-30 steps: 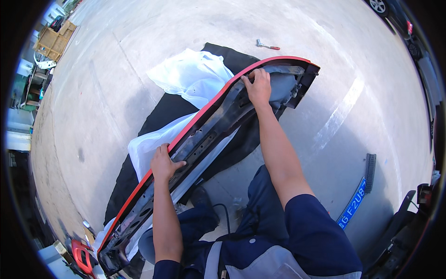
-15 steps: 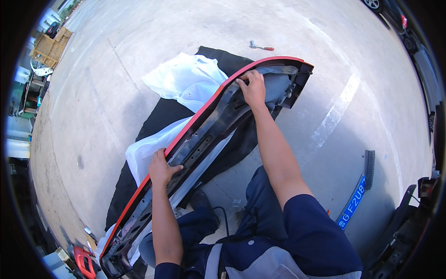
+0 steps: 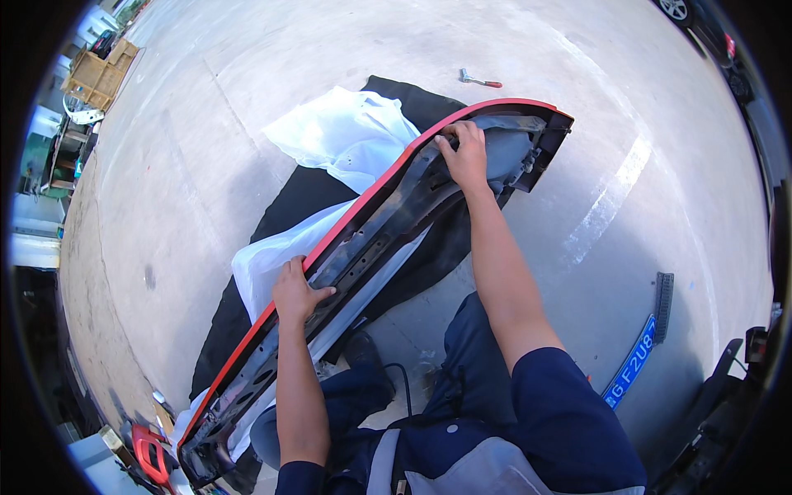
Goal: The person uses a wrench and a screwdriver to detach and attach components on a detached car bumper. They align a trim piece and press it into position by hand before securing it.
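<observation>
A long red car bumper (image 3: 370, 196) stands on edge slantwise before me, its dark inner side facing me. A dark beam with holes runs along the inside. My left hand (image 3: 299, 290) grips the red rim near the middle, fingers over the edge and thumb spread along the inside. Farther up, my right hand (image 3: 467, 155) holds the same rim close to the far right end, with its fingertips partly hidden. Beneath the bumper lie a black cloth (image 3: 309, 198) and crumpled white sheeting (image 3: 351, 136).
A red-handled hammer-like tool (image 3: 481, 79) lies on the concrete beyond the bumper. To my right are a blue number plate (image 3: 631, 363) and a black ridged strip (image 3: 664, 307). Parked cars (image 3: 716, 41) line the right rim; a wooden crate (image 3: 99, 74) stands far left.
The whole view has shifted slightly, so the scene sits a little farther right. Both hands keep their places on the bumper.
</observation>
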`<state>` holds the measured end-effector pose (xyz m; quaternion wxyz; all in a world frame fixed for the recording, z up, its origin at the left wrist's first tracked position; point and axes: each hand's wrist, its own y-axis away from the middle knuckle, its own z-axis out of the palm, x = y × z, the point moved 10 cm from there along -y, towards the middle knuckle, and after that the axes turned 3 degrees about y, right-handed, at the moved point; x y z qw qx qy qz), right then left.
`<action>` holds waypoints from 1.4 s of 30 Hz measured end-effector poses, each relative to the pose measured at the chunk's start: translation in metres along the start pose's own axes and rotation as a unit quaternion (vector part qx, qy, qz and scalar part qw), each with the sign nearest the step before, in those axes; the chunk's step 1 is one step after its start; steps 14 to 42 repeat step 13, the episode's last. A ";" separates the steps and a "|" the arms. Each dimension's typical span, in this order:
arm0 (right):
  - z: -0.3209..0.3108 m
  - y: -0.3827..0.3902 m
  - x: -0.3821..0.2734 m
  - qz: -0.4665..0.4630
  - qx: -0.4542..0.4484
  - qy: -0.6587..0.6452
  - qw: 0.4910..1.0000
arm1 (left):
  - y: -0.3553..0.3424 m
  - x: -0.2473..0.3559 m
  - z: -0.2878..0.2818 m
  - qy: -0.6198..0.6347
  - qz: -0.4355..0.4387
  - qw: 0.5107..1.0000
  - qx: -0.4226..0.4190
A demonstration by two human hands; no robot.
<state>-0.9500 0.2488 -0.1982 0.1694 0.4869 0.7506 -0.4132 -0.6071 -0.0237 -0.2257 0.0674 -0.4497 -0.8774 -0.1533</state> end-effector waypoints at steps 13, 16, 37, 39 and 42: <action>0.004 -0.002 0.006 0.000 -0.047 0.014 0.999 | 0.002 0.001 0.001 -0.003 -0.005 1.000 -0.006; 0.004 -0.002 0.006 0.000 -0.047 0.014 0.999 | 0.002 0.001 0.001 -0.003 -0.005 1.000 -0.006; 0.004 -0.002 0.006 0.000 -0.047 0.014 0.999 | 0.002 0.001 0.001 -0.003 -0.005 1.000 -0.006; 0.004 -0.002 0.006 0.000 -0.047 0.014 0.999 | 0.002 0.001 0.001 -0.003 -0.005 1.000 -0.006; 0.004 -0.002 0.006 0.000 -0.047 0.014 0.999 | 0.002 0.001 0.001 -0.003 -0.005 1.000 -0.006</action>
